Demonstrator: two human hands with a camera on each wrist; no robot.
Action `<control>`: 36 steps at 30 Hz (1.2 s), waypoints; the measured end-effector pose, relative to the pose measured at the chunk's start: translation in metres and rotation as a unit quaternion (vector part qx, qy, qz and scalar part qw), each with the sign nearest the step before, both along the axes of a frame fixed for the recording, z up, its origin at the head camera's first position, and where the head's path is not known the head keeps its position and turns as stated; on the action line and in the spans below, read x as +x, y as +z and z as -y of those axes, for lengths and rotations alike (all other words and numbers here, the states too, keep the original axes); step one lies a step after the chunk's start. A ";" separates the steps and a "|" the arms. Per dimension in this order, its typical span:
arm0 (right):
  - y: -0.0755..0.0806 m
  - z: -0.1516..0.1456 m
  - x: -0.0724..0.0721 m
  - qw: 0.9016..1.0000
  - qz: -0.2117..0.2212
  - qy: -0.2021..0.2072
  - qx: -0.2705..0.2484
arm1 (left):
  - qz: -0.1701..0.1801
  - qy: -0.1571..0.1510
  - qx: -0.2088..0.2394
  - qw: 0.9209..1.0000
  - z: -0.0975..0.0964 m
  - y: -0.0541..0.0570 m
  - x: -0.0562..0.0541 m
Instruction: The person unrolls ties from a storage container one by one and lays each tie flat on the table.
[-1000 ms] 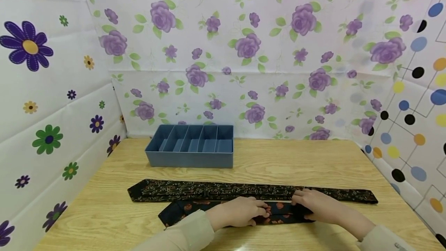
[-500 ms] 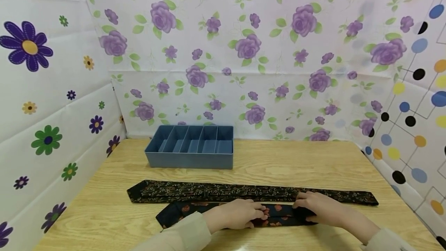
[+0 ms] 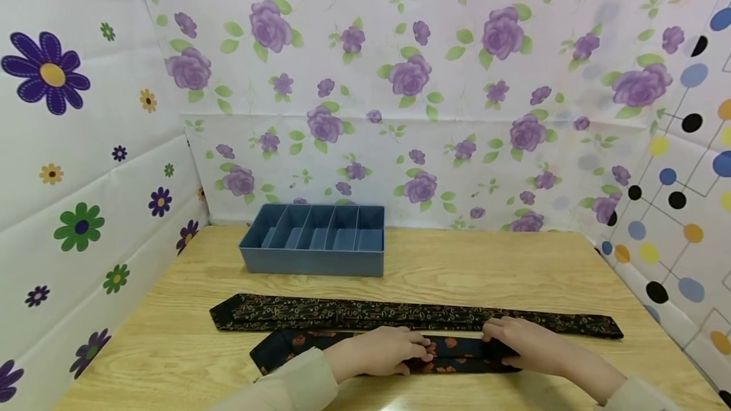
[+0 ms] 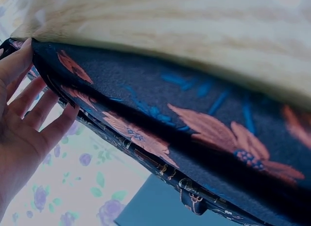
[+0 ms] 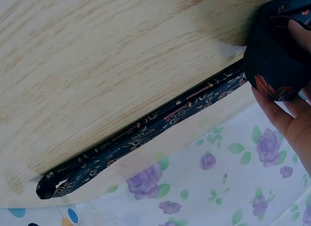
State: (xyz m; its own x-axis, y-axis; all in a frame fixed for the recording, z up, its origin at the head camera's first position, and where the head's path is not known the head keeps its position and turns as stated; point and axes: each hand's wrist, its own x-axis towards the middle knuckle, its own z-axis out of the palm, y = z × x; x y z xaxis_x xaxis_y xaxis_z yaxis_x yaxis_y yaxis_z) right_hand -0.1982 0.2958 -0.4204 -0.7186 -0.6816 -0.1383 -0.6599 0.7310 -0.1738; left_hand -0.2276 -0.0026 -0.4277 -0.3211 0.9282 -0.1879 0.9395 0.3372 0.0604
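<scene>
A dark necktie with orange flowers lies lengthwise near the table's front, its pointed end toward the left. My left hand holds it around the middle; in the left wrist view, the thumb and fingers are at its two edges. At its right end my right hand grips the bent-over part, with the thumb on the dark fabric in the right wrist view. Just behind lies a second necktie, black with a small gold pattern, stretched out flat. The hands hide parts of the flowered necktie.
A blue-grey box with several compartments stands at the back left of the wooden table. Patterned cloth hangs behind the table and along both sides.
The flowered necktie's pointed end has slid slightly to the left, and my left hand has shifted left with it. My right hand keeps its grip on the right end, nearly in place.
</scene>
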 end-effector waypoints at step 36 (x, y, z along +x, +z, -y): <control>-0.002 -0.010 0.000 0.998 -0.033 0.030 -0.034 | 0.016 0.009 0.010 1.000 0.019 -0.003 -0.004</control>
State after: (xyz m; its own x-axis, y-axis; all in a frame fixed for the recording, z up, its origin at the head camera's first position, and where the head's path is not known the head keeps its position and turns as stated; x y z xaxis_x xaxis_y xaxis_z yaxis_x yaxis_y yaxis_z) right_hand -0.1979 0.3056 -0.4225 -0.6826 -0.7294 -0.0444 -0.7135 0.6784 -0.1754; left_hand -0.2316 -0.0219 -0.4309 -0.3313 0.9262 -0.1798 0.9311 0.3518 0.0968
